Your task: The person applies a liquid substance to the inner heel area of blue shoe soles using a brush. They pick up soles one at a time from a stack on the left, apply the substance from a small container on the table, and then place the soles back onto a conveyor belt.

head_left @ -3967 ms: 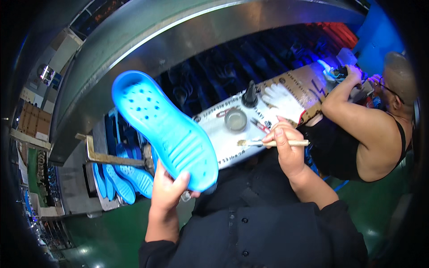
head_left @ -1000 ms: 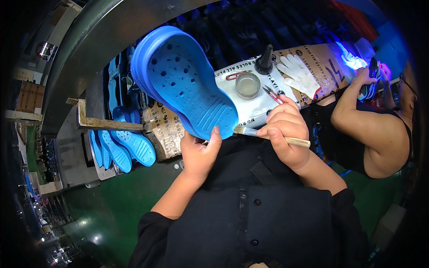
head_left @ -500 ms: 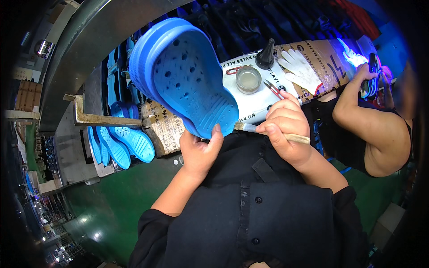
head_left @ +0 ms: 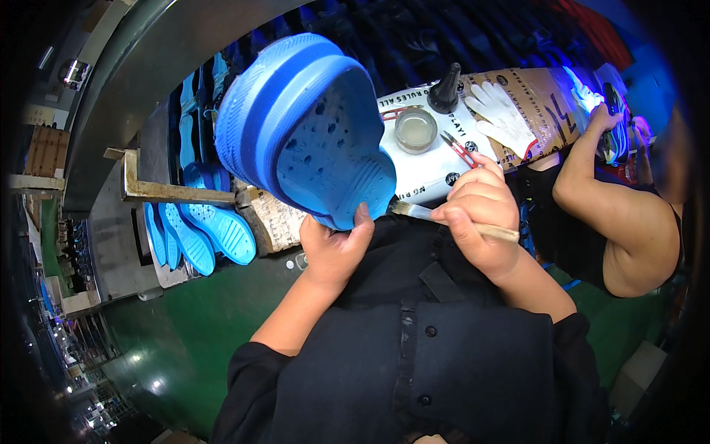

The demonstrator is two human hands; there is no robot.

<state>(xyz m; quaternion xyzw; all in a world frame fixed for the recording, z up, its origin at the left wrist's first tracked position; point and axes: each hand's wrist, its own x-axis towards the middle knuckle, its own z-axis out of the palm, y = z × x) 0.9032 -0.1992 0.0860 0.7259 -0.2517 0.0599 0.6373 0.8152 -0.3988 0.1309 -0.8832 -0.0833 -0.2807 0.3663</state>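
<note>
My left hand (head_left: pixel 334 251) grips a blue shoe sole (head_left: pixel 347 159) at its narrow near end, thumb on the inside rim. Raised and tilted, the sole shows a holed inner surface and a ridged outer wall. A flat brush (head_left: pixel 492 231) with a pale wooden handle is pinched in my right hand (head_left: pixel 484 214). Its bristles are at the sole's near right edge; whether they touch, I cannot tell. Beyond that hand stands a glass jar (head_left: pixel 416 132) of cloudy liquid. Red-handled snips (head_left: pixel 460 149) lie between jar and hand.
A black nozzle bottle (head_left: pixel 445 90) and a white glove (head_left: pixel 499 115) rest on the covered bench. Several blue soles (head_left: pixel 214 233) lie at left beside a metal bracket (head_left: pixel 174 192). At right, another person's arm (head_left: pixel 621 211) reaches toward a shoe under bright blue light.
The sole has tipped in my left hand, so more of its outer side wall shows. My right hand and the brush have shifted slightly right.
</note>
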